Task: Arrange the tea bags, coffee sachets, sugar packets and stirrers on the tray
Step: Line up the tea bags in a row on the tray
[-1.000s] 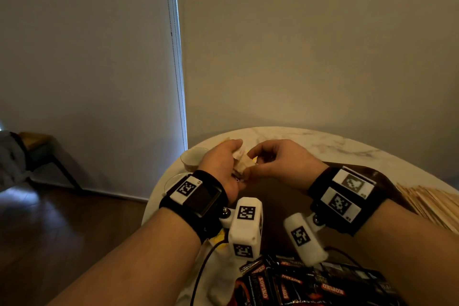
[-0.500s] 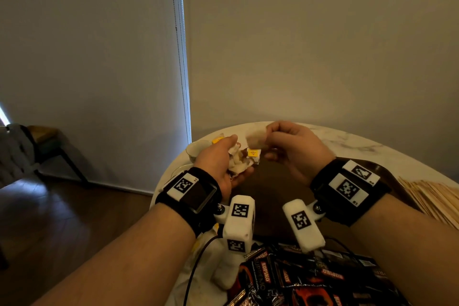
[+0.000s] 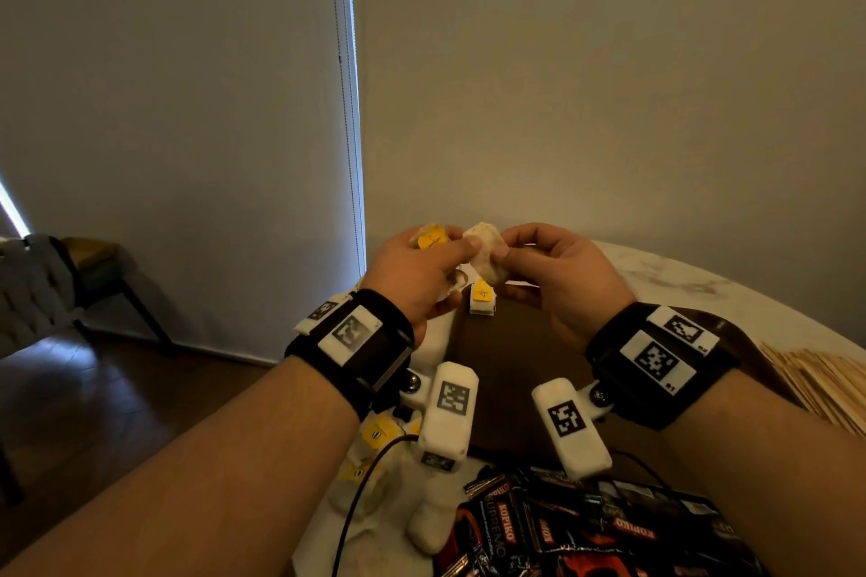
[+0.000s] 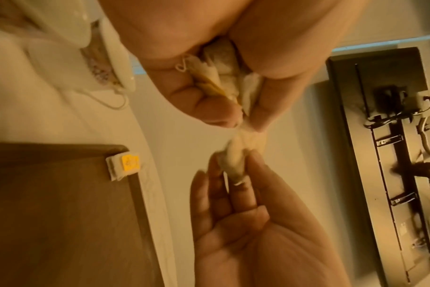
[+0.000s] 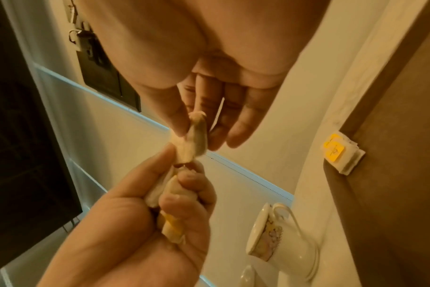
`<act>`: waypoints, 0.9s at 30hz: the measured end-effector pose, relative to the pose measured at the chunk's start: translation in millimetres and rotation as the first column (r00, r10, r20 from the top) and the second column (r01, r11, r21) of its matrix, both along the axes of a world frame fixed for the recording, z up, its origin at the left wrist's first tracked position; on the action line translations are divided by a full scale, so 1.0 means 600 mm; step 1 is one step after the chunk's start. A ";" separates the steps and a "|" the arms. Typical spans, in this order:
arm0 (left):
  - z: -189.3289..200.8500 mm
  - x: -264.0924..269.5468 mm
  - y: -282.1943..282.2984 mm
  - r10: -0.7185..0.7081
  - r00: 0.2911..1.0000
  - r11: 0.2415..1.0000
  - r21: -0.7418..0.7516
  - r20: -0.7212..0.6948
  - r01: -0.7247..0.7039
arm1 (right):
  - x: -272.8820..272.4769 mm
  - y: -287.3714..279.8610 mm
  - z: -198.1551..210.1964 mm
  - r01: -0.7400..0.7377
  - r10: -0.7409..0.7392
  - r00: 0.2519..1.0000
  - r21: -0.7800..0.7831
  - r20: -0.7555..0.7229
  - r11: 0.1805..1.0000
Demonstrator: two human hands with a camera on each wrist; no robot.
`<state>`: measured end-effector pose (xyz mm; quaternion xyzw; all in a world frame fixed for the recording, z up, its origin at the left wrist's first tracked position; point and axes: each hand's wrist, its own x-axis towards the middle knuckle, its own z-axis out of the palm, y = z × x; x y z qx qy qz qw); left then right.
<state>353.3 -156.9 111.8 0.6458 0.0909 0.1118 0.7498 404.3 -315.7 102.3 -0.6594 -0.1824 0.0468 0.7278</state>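
One tea bag now lifted higher, pinched by right hand; left hand below grips remaining bunch. Separation underway; tray placement pending.

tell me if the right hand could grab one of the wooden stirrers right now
Probably not yet: the right hand is pinching a tea bag that the left hand also holds. The stirrers lie uncovered beside the right forearm.

Floral cup on marble table; chair left.
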 end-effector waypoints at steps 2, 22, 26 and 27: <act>0.007 0.007 0.007 0.049 0.999 0.998 0.048 0.000 -0.048 | 0.005 -0.001 -0.001 0.027 -0.026 0.999 -0.078 0.021 0.997; 0.010 0.071 0.048 0.030 0.997 0.995 0.097 -0.068 -0.023 | 0.133 0.021 -0.091 0.021 -0.274 0.920 -0.662 -0.280 0.749; 0.008 0.074 0.053 0.021 0.998 0.996 0.087 -0.065 -0.015 | 0.151 0.032 -0.101 0.020 -0.294 0.889 -0.613 -0.350 0.789; 0.007 0.075 0.053 0.018 0.998 0.996 0.086 -0.064 -0.012 | 0.152 0.034 -0.101 0.011 -0.292 0.888 -0.618 -0.356 0.786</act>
